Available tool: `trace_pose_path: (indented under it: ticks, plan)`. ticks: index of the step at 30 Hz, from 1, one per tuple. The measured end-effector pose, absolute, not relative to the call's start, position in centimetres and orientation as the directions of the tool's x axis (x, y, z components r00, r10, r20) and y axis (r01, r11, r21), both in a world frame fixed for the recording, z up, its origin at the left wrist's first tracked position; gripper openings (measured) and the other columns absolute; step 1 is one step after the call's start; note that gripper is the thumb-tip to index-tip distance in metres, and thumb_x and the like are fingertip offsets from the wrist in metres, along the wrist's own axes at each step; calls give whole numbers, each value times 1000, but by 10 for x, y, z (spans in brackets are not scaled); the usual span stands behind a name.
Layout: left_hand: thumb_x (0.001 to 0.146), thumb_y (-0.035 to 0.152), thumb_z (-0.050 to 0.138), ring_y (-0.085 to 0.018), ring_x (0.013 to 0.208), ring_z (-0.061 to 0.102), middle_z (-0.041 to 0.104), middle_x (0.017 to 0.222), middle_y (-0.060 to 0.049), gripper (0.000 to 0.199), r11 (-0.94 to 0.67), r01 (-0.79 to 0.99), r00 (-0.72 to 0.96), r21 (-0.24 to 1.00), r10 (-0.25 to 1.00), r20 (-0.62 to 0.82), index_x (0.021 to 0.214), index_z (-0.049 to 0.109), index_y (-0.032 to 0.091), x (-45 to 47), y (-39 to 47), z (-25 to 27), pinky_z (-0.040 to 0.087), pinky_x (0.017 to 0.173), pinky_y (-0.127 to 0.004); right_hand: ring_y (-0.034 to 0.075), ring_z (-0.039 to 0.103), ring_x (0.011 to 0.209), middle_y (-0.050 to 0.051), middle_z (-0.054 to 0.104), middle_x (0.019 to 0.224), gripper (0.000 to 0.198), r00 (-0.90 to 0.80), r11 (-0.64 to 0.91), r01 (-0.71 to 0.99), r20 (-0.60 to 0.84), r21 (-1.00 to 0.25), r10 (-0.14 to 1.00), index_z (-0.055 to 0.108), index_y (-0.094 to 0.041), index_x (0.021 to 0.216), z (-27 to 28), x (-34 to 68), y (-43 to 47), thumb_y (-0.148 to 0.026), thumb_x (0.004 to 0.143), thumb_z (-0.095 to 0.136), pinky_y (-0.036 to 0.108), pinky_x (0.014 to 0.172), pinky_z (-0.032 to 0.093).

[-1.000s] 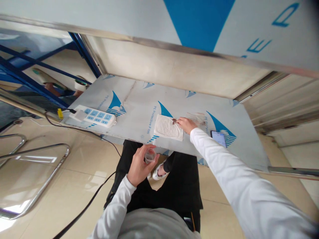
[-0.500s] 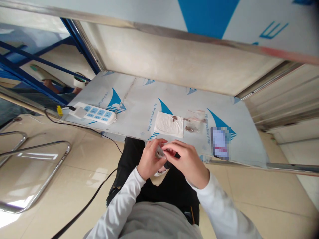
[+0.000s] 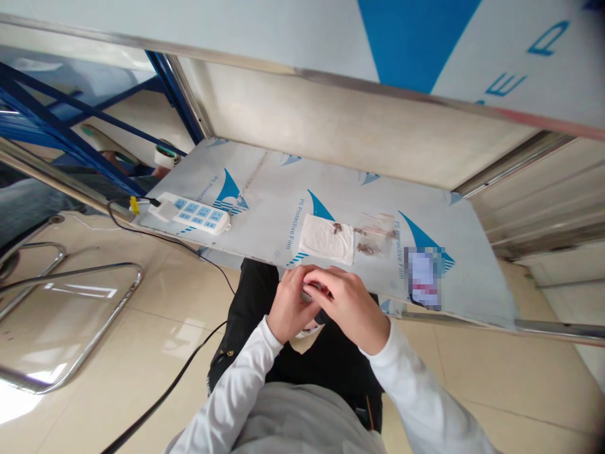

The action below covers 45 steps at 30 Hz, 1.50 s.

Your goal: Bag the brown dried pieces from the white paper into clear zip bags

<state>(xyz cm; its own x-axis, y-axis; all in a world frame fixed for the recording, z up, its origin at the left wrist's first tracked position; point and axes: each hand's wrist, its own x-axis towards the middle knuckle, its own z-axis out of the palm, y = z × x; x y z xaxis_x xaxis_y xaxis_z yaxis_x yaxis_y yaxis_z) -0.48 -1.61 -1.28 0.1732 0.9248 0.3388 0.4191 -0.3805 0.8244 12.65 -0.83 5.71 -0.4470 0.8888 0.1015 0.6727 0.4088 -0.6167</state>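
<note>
Over my lap, just off the shelf's front edge, both hands meet. My left hand (image 3: 289, 304) is curled around a small clear plastic cup (image 3: 307, 296), which is mostly hidden by fingers. My right hand (image 3: 352, 306) reaches across its mouth with thumb and fingertips pinched together; whatever is between them is too small to make out. Beyond the hands lies a white folded tissue (image 3: 321, 241) with a small brown piece (image 3: 337, 227) near its far right corner. Beside it rests a clear plastic bag (image 3: 382, 228) with several brown pieces (image 3: 365, 248).
On the left of the film-covered shelf (image 3: 265, 208) is a white power strip (image 3: 201, 215) with a black cable. A pixelated flat object (image 3: 424, 280) lies at the right. An upper shelf (image 3: 283, 38) overhangs. A metal chair frame (image 3: 135, 287) stands left; another person's hand (image 3: 161, 170) shows behind.
My right hand has moved over the cup, its fingers now covering more of the mouth. The whole view has shifted slightly; things on the shelf stay in place.
</note>
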Motion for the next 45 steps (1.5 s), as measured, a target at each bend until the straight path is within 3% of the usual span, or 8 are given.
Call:
trace_pose_path:
  ticks: [10,14,18,23,29,37,42,45]
  plan:
    - [72,18,65,-18,87,62,65,99,-5,43,-320,373,165,871,947,277,112,52,21,-10,-19,-19,47,81,-33,20,64,88,4,71,89,9,-495,421,635,78,-648,865,68,-21,90,50,137,-16,-26,87,61,31,81,51]
    - [63,30,79,-18,84,61,64,97,-6,69,-144,144,188,979,975,116,123,47,18,-14,-17,-17,50,76,-31,16,66,81,3,72,88,12,-386,301,592,66,-747,920,69,-21,89,54,155,-7,-22,89,57,27,75,52]
    - [79,40,67,-13,71,62,66,79,-5,31,187,-201,266,961,955,-130,92,62,12,-21,-16,-9,50,67,-25,17,68,82,5,73,91,18,-298,141,449,1,-882,955,69,-19,95,58,175,8,-32,87,59,28,75,54]
    - [74,40,72,-13,62,62,69,71,-5,29,318,-252,249,914,934,-256,76,68,11,-26,-22,0,51,62,-25,17,69,82,6,72,87,23,-290,64,329,-36,-942,956,68,-16,93,57,186,16,-37,84,62,31,78,55]
    - [78,35,70,-18,85,67,72,91,-9,25,166,-179,244,970,962,-120,91,69,13,-20,-15,8,52,79,-28,17,68,81,4,72,87,17,-300,130,394,6,-910,954,69,-18,89,61,179,8,-33,85,61,29,77,54]
    - [79,33,69,-14,74,63,70,83,-6,21,-33,-157,17,987,999,37,88,69,15,-3,-10,18,51,74,-26,18,66,83,3,70,88,12,-212,310,511,232,-802,949,68,-23,89,71,173,-18,-27,88,58,29,78,52]
    - [78,32,70,-14,72,63,69,76,-4,17,-74,-192,-100,979,993,56,81,66,15,1,-14,19,52,73,-26,17,65,88,7,65,114,34,-39,227,337,227,-914,973,61,-26,116,57,166,-28,-27,82,66,33,84,53]
    - [78,33,70,-13,69,64,69,74,-3,19,-61,-248,-188,967,982,14,82,65,15,4,-18,16,53,69,-25,18,66,91,8,66,117,50,63,38,145,48,-989,997,57,-24,122,43,157,-28,-32,76,73,33,83,55]
